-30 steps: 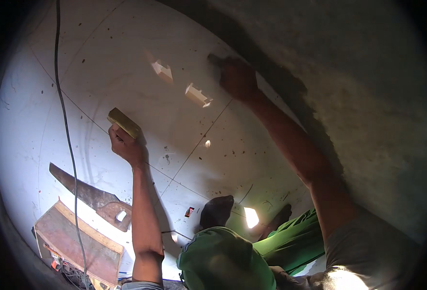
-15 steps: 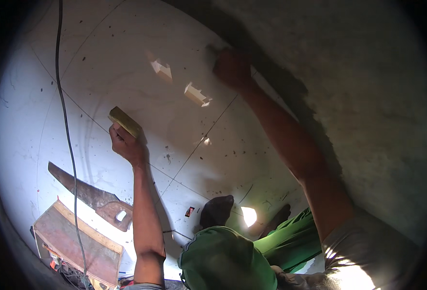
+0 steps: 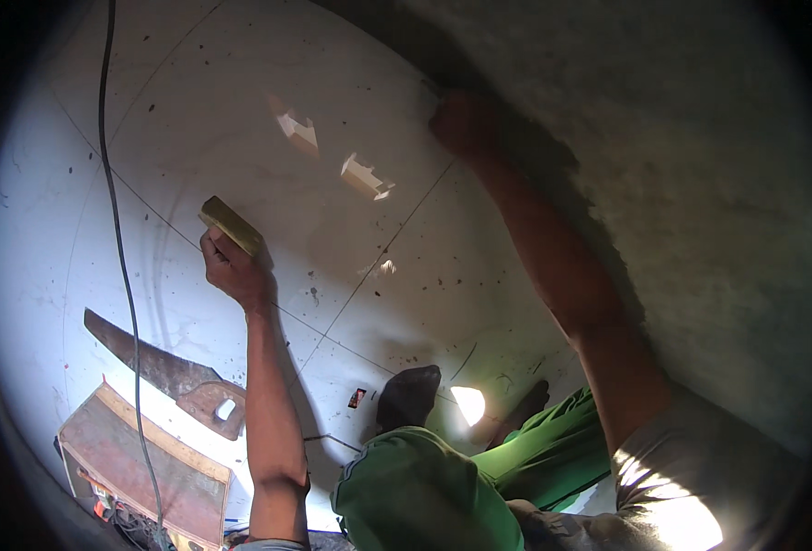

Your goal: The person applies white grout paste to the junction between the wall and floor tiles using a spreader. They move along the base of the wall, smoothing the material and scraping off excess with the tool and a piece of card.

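My left hand [image 3: 233, 271] is closed round a yellowish-green rectangular block [image 3: 231, 227], held over the pale tiled floor; whether it is foam or wood I cannot tell. My right hand [image 3: 466, 124] reaches far forward to the foot of the grey wall [image 3: 700, 184], at the dark, damp-looking band [image 3: 539, 161] along its base. Its fingers look curled, and a thin dark edge juts out beyond them. Shadow hides what that hand grips.
A handsaw [image 3: 163, 372] with a wooden handle lies left of my left forearm, beside a wooden toolbox [image 3: 149, 450]. Across both the floor and toolbox runs a black cable [image 3: 117, 220]. A small dark packet [image 3: 357, 398] lies near my foot [image 3: 408, 397]. Bright light patches [image 3: 366, 176] mark the floor.
My right hand has shifted right, closer to the wall's dark band. The left hand keeps its hold on the block, while the whole view has slid slightly.
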`<control>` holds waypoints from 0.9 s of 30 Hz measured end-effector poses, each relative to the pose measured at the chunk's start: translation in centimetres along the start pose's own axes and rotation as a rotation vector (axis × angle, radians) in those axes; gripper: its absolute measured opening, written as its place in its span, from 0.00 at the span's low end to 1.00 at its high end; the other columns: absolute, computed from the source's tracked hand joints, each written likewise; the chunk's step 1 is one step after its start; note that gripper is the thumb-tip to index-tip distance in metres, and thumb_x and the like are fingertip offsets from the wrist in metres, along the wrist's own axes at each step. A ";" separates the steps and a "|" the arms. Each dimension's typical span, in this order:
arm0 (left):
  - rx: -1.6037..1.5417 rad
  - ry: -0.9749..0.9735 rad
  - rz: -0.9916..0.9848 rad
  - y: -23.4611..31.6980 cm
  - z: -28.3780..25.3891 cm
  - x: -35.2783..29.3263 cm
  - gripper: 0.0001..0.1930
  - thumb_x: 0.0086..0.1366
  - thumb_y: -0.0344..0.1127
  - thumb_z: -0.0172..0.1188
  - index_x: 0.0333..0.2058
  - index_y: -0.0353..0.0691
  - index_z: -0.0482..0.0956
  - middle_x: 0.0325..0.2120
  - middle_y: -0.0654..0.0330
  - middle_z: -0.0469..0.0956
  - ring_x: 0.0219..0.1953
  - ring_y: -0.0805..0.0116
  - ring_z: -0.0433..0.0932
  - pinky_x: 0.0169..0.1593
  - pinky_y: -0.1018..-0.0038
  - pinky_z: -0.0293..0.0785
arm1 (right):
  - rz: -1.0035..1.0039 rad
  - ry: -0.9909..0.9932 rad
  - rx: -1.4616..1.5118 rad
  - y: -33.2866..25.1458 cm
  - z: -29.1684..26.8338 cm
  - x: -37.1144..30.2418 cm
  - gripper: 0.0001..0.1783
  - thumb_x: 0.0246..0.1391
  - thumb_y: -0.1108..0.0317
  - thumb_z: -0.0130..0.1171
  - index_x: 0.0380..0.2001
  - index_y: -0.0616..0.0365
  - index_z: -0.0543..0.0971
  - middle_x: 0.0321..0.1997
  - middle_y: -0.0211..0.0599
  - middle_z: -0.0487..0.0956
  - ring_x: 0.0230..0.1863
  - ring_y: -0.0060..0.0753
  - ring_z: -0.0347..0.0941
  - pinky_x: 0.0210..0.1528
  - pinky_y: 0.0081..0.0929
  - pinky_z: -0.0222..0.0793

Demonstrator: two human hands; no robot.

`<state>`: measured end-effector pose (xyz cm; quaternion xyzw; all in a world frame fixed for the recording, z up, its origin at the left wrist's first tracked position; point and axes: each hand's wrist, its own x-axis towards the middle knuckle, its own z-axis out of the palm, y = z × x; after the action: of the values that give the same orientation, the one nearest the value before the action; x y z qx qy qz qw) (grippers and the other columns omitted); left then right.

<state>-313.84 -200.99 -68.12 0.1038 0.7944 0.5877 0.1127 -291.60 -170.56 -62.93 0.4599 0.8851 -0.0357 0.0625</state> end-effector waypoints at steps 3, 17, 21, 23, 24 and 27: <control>0.033 0.041 0.045 -0.7 -1.5 1.2 0.26 0.80 0.55 0.47 0.37 0.35 0.78 0.28 0.61 0.80 0.29 0.70 0.76 0.36 0.69 0.74 | -0.042 -0.011 -0.025 -3.7 -0.2 -1.6 0.27 0.54 0.66 0.60 0.59 0.36 0.83 0.41 0.43 0.87 0.43 0.48 0.85 0.48 0.48 0.79; -0.083 -0.028 -0.032 -0.2 -0.1 0.5 0.25 0.80 0.54 0.48 0.38 0.34 0.79 0.30 0.60 0.80 0.32 0.71 0.76 0.38 0.70 0.74 | -0.102 0.026 -0.064 1.7 1.4 -1.1 0.11 0.50 0.66 0.64 0.34 0.60 0.86 0.38 0.49 0.84 0.43 0.52 0.85 0.49 0.49 0.79; -0.024 0.004 -0.029 0.0 -1.1 0.8 0.26 0.80 0.54 0.48 0.38 0.34 0.79 0.30 0.59 0.80 0.32 0.70 0.76 0.38 0.69 0.74 | 0.044 0.178 -0.034 -1.6 1.4 -3.7 0.14 0.52 0.68 0.62 0.42 0.58 0.85 0.38 0.47 0.83 0.48 0.50 0.84 0.50 0.47 0.79; -0.011 0.006 -0.028 0.4 -1.0 0.4 0.26 0.80 0.54 0.47 0.38 0.34 0.79 0.29 0.59 0.80 0.32 0.70 0.76 0.38 0.69 0.74 | -0.074 0.217 -0.115 -1.6 0.6 -3.5 0.17 0.52 0.68 0.62 0.46 0.56 0.84 0.40 0.47 0.83 0.49 0.51 0.83 0.50 0.47 0.79; -0.018 0.005 -0.038 0.4 -1.1 0.2 0.26 0.80 0.54 0.48 0.38 0.34 0.79 0.29 0.59 0.80 0.32 0.70 0.76 0.38 0.69 0.74 | -0.009 0.126 -0.008 -1.0 -0.2 -2.8 0.19 0.52 0.68 0.61 0.49 0.54 0.84 0.42 0.47 0.83 0.50 0.51 0.83 0.50 0.47 0.80; -0.059 0.000 -0.048 0.8 -0.5 0.5 0.25 0.80 0.54 0.48 0.38 0.35 0.79 0.28 0.59 0.80 0.30 0.69 0.77 0.37 0.69 0.74 | -0.020 0.168 -0.004 -1.7 0.9 -1.3 0.22 0.52 0.68 0.62 0.52 0.52 0.84 0.46 0.46 0.83 0.48 0.51 0.83 0.50 0.46 0.80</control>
<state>-314.42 -201.07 -67.29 0.0816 0.7788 0.6082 0.1299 -292.17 -172.73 -63.61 0.4521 0.8919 0.0044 -0.0115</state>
